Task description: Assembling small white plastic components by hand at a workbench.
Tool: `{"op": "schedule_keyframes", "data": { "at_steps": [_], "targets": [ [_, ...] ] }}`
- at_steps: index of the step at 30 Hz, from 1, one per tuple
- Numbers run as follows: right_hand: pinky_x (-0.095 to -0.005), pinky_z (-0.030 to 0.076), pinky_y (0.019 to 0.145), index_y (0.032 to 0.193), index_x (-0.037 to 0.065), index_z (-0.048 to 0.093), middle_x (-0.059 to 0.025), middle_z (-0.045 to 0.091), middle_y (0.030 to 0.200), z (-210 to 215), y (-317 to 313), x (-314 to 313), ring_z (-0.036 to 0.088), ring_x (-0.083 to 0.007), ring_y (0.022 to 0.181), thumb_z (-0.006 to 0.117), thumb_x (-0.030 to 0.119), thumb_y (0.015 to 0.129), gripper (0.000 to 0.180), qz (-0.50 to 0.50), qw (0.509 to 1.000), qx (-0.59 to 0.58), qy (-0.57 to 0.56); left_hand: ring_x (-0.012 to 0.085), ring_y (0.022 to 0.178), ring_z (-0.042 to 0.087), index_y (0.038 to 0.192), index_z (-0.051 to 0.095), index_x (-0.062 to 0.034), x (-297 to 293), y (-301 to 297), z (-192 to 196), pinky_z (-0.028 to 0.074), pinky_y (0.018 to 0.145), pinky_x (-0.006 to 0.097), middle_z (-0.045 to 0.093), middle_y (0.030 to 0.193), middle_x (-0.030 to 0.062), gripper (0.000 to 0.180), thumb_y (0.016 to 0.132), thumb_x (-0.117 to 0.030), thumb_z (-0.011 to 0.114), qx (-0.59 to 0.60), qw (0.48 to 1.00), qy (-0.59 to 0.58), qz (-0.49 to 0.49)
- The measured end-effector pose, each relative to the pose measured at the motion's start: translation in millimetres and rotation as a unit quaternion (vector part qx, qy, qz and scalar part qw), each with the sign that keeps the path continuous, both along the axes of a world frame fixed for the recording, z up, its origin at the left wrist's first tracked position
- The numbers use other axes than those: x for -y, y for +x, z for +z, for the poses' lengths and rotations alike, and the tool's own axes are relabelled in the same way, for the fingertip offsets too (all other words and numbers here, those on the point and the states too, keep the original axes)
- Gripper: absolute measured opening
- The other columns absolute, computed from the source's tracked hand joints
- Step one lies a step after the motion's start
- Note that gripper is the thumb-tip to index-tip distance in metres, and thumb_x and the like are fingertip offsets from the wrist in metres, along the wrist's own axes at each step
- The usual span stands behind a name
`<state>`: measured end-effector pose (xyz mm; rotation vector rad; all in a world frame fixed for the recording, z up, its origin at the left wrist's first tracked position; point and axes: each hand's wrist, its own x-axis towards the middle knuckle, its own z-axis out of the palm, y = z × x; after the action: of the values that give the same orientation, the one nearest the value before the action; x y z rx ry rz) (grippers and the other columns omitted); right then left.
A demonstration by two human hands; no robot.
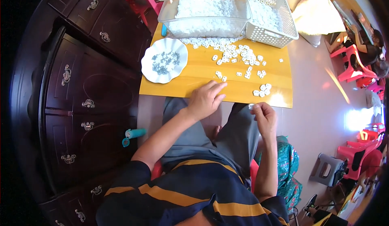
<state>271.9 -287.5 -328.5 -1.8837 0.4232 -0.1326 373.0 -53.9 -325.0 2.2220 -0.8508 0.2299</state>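
My left hand (pixel 205 100) hovers at the front edge of the wooden table (pixel 178 89). Its fingers are stretched forward and apart, and nothing shows in them. Just beyond its fingertips lies a small white plastic piece with two dark holes (pixel 224 79). My right hand (pixel 266 119) is closed in a pinch just off the table's near edge, over my right thigh. Between thumb and forefinger it grips another small white plastic piece (pixel 251 106). A little cluster of white pieces (pixel 262 90) lies on the table just past this hand.
Loose white pieces (pixel 243 53) spread across the tabletop. Behind them stand a clear bin (pixel 204 28) and a white perforated basket (pixel 272 38), both holding many pieces. A scalloped white dish (pixel 179 47) with small grey metal parts sits left. Dark drawers (pixel 77 88) flank the left side.
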Motion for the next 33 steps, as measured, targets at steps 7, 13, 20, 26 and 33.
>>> {"op": "schedule_keyframes", "data": {
  "at_steps": [7,13,20,26,33],
  "targets": [
    [-0.0412,0.054,0.07,0.09,0.002,0.073,-0.0159,0.071,0.077,27,25,48,0.07,-0.0315,0.072,0.067,0.034,0.089,0.032,-0.03,0.968,-0.094,-0.229,0.0363,0.089,0.066,0.129,0.06,-0.0057,20,14,0,0.054,0.076,0.047,0.065,0.105,0.0153,0.042,0.089,-0.018,0.068,0.005,0.999,0.022,0.023],
    [-0.0457,0.055,0.074,0.089,0.006,0.073,-0.0178,0.072,0.081,29,40,52,0.07,-0.0373,0.078,0.067,0.034,0.09,0.03,-0.077,0.933,-0.083,-0.341,0.0377,0.092,0.067,0.132,0.056,-0.0049,50,55,2,0.054,0.076,0.049,0.065,0.102,0.0181,0.041,0.093,-0.016,0.059,0.002,0.997,0.079,0.025],
    [-0.0395,0.052,0.065,0.094,0.005,0.071,-0.0127,0.07,0.073,35,27,38,0.069,-0.0264,0.068,0.068,0.031,0.091,0.026,-0.121,0.945,-0.031,-0.301,0.0384,0.085,0.069,0.125,0.059,-0.0028,72,93,-4,0.055,0.071,0.051,0.065,0.097,0.0204,0.036,0.091,-0.011,0.052,0.014,0.987,0.159,-0.002],
    [-0.0395,0.053,0.066,0.098,0.005,0.069,-0.0127,0.072,0.077,48,27,19,0.07,-0.0271,0.069,0.068,0.024,0.094,0.019,-0.098,0.959,-0.015,-0.264,0.0365,0.083,0.07,0.125,0.063,-0.0039,73,95,-9,0.056,0.068,0.05,0.066,0.095,0.0189,0.036,0.092,-0.014,0.052,0.041,0.981,0.186,-0.015],
    [-0.0424,0.053,0.065,0.085,0.005,0.07,-0.0137,0.07,0.08,39,63,6,0.068,-0.0334,0.071,0.069,0.017,0.088,0.012,-0.024,0.942,0.103,-0.319,0.0361,0.077,0.07,0.114,0.067,-0.005,55,76,-5,0.056,0.062,0.049,0.065,0.093,0.0166,0.027,0.091,-0.014,0.055,0.08,0.974,0.207,-0.035]
  ]
}}
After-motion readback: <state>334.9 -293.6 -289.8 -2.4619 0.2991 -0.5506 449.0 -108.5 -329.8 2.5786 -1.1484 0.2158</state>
